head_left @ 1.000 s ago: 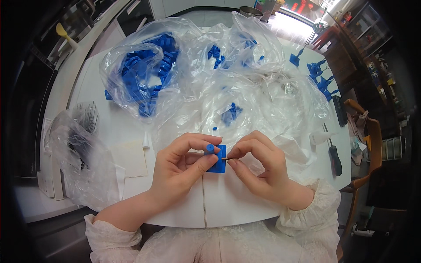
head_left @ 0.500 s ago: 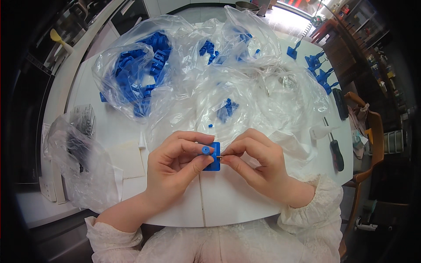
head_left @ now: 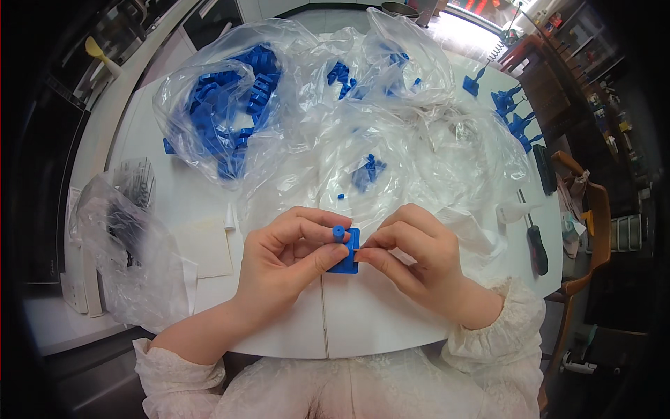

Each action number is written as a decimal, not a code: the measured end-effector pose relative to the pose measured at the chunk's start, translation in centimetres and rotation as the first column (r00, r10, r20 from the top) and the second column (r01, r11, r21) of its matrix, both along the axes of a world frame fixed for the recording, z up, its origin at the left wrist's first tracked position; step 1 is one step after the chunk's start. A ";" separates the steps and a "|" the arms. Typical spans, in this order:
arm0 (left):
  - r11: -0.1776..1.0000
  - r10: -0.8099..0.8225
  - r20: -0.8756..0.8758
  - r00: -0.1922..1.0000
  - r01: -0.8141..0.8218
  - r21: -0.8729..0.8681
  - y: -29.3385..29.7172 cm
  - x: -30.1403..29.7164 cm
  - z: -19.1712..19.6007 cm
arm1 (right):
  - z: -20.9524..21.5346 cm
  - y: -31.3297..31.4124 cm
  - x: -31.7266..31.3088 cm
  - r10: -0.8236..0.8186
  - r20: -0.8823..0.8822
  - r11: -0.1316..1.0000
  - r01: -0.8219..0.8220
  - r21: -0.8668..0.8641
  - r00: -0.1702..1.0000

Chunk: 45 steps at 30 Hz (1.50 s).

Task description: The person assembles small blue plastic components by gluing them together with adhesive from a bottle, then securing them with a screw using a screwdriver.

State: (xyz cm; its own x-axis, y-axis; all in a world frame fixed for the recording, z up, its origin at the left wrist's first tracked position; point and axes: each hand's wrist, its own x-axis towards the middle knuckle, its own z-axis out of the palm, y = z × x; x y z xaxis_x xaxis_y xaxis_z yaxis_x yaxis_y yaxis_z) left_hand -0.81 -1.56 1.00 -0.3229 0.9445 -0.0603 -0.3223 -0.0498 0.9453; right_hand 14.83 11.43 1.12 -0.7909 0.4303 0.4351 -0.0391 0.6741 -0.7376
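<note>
Near the front of the table, my left hand (head_left: 286, 253) is closed around a small blue plastic part (head_left: 352, 261). This part has a flat rectangular base and a round post (head_left: 338, 234) with a hole in its end. A thin copper-coloured pin (head_left: 356, 250) is pinched between the thumb and fingers of my right hand (head_left: 415, 253), its tip against the blue part. Whether the pin sits inside the part cannot be made out. Just beyond my hands, a tiny blue piece (head_left: 340, 196) and a cluster of small blue pieces (head_left: 368, 172) lie on clear plastic.
Clear bags with blue parts (head_left: 230, 115) cover the table's far side. At right are a screwdriver (head_left: 537, 249), a small white bottle (head_left: 513, 211), a black case (head_left: 544, 170) and several blue assemblies (head_left: 516, 124). Another plastic bag (head_left: 132, 272) and a paper sheet (head_left: 213, 250) lie left.
The whole view has shifted slightly, with the table things appearing a little further right. Both hands keep the same grips on the blue part and the pin.
</note>
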 end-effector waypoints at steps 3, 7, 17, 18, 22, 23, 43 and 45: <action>1.000 -0.022 0.032 0.999 0.022 -0.001 0.0 -0.3 -0.3 | 0.0 0.0 0.1 -0.008 0.054 1.000 0.009 -0.008 0.999; 0.999 -0.023 0.150 0.988 0.029 -0.039 0.0 -0.3 -0.4 | -0.2 0.3 -0.1 -0.008 0.099 1.000 0.006 0.020 0.995; 0.980 0.008 0.201 0.980 0.033 -0.195 0.0 -0.7 0.2 | 0.2 0.0 -0.4 0.021 0.073 0.996 -0.014 -0.089 0.997; 0.981 0.013 0.203 0.979 0.027 -0.194 0.0 -0.7 0.2 | 0.3 0.0 -0.4 0.019 0.082 0.998 -0.014 -0.060 0.996; 0.993 0.017 0.173 0.985 0.002 -0.115 0.1 -0.5 -0.4 | 0.4 0.1 -0.5 0.015 0.080 0.999 -0.012 -0.031 0.997; 0.996 0.025 0.144 0.989 -0.013 -0.083 0.0 -0.5 -0.6 | 0.4 0.0 -0.5 0.028 0.081 0.999 -0.025 -0.031 0.996; 0.995 -0.066 0.151 0.986 0.076 -0.058 0.0 -0.7 0.5 | 1.0 -0.4 -0.6 0.010 0.056 1.000 -0.011 0.020 0.998; 0.995 -0.082 0.181 0.980 0.092 -0.049 0.1 -0.7 0.5 | 0.7 -0.4 -0.6 0.009 0.042 1.000 -0.009 0.007 0.999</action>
